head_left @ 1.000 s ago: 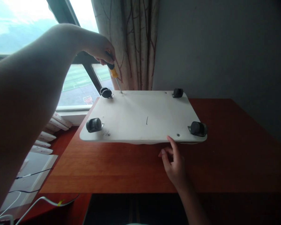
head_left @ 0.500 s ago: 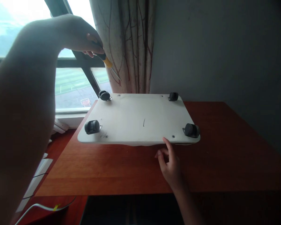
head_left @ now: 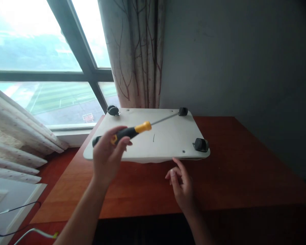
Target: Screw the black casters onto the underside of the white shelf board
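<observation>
A screwdriver (head_left: 143,127) with a black and yellow handle is gripped in my left hand (head_left: 108,156), its metal shaft pointing right and away from me. Below and beyond it lies a white board (head_left: 137,149) on the table, with black casters at its corners: one at the far right (head_left: 183,111), one at the near right (head_left: 201,145), one at the far left (head_left: 113,110). My left hand mostly covers the near left caster. At the board's near edge is my right hand (head_left: 183,185), its index finger stretched towards the edge and its other fingers loosely bent, holding nothing.
The reddish wooden table (head_left: 232,170) reaches out to the right of the board. A window (head_left: 40,51) and a patterned curtain (head_left: 137,51) stand behind at the left, a grey wall (head_left: 219,58) behind at the right. Cables (head_left: 38,232) run at the lower left.
My left hand has come down from high at the upper left to just above the board, and the screwdriver has swung from pointing down to pointing right. My right hand has barely moved.
</observation>
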### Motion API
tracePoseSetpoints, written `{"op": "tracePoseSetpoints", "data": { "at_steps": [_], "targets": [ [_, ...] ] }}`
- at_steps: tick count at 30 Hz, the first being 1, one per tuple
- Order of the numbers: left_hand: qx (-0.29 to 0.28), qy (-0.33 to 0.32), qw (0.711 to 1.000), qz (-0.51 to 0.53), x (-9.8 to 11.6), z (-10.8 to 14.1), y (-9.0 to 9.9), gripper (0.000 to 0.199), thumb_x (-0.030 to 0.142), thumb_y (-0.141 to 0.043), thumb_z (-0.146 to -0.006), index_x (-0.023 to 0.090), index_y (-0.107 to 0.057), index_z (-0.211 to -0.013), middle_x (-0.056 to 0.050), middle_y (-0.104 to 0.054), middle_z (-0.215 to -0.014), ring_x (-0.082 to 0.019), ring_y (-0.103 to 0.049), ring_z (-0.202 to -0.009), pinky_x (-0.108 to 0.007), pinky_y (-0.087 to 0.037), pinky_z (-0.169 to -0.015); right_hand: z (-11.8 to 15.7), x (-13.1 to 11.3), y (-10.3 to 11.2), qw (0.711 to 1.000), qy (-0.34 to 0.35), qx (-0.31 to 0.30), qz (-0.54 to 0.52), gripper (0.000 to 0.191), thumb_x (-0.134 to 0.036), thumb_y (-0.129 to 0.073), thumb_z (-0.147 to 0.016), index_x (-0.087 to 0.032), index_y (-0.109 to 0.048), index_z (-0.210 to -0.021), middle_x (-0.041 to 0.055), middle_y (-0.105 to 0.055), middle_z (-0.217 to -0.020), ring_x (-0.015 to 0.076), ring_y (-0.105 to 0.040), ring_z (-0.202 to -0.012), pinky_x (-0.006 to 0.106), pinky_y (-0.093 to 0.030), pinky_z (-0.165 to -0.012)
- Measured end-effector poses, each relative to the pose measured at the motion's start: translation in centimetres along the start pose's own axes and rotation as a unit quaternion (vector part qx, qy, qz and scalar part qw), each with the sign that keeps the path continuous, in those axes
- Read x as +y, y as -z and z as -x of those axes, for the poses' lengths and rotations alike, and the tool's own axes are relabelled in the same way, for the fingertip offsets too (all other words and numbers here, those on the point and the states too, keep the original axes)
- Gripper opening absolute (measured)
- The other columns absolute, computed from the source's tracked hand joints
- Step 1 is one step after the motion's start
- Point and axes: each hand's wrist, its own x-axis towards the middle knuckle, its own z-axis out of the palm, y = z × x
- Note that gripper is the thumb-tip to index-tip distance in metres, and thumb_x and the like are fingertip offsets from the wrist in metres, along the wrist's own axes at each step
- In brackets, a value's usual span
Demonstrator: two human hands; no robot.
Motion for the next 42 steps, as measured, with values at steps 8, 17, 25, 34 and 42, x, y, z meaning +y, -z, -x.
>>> {"op": "tracePoseSetpoints", "data": {
  "at_steps": [8,17,25,34,42],
  "targets": [
    [-0.098,-0.063,0.993,-0.009,-1.2,13.1,-2.5,0.053,0.024,-0.06,-0.086,0.048,-0.056,-0.133,-0.005,-0.074,-0.109,-0.03,-0.074,-0.097,-0.044,-0.067,-0.077,2.4,-3.1,-2.5,0.987,-0.106,-0.015,-0.123,0.04,-0.05,-0.046,-0.101,-0.025,-0.059,-0.129,0.009,-0.067,-0.122,0.0195,-0.067,-0.102,0.032,-0.058,-0.086],
    [-0.281,-0.199,0.929,-0.132,-2.0,13.7,-1.2,0.075,0.015,-0.05,-0.086,0.039,-0.033,-0.155,-0.005,-0.073,-0.119,-0.026,-0.075,-0.097,-0.038,-0.068,-0.074,4.8,-2.7,-0.2,0.966,-0.147,0.079,-0.198,0.025,-0.045,-0.052,-0.099,-0.025,-0.063,-0.108,0.0061,-0.07,-0.107,0.0226,-0.067,-0.101,0.038,-0.056,-0.09],
    [-0.129,-0.123,0.953,-0.247,-7.1,10.4,5.0,0.037,0.018,-0.051,-0.09,0.032,-0.063,-0.122,-0.003,-0.076,-0.107,-0.023,-0.075,-0.087,-0.033,-0.062,-0.076,1.9,-1.3,9.6,0.932,-0.135,0.288,-0.173,0.025,-0.047,-0.066,-0.088,-0.024,-0.061,-0.096,-0.0034,-0.056,-0.076,0.0112,-0.055,-0.066,0.022,-0.049,-0.059],
    [-0.091,-0.02,0.944,-0.316,-9.3,9.6,8.3,0.021,0.032,-0.051,-0.094,0.026,-0.065,-0.108,-0.001,-0.077,-0.099,-0.017,-0.07,-0.064,-0.026,-0.056,-0.059,-1.2,6.3,16.0,0.935,-0.243,0.117,0.23,0.066,-0.064,-0.064,-0.077,-0.015,-0.065,-0.121,0.0129,-0.072,-0.103,0.03,-0.069,-0.09,0.042,-0.055,-0.079],
    [-0.115,0.0,0.929,-0.352,-10.3,9.9,8.6,0.028,0.035,-0.046,-0.098,0.024,-0.064,-0.115,-0.003,-0.076,-0.105,-0.015,-0.071,-0.07,-0.024,-0.053,-0.062,-2.0,6.6,13.9,0.853,-0.045,0.037,0.518,0.056,-0.044,-0.034,-0.096,-0.008,-0.057,-0.132,0.0218,-0.064,-0.126,0.0362,-0.063,-0.113,0.047,-0.05,-0.096]
  ]
}}
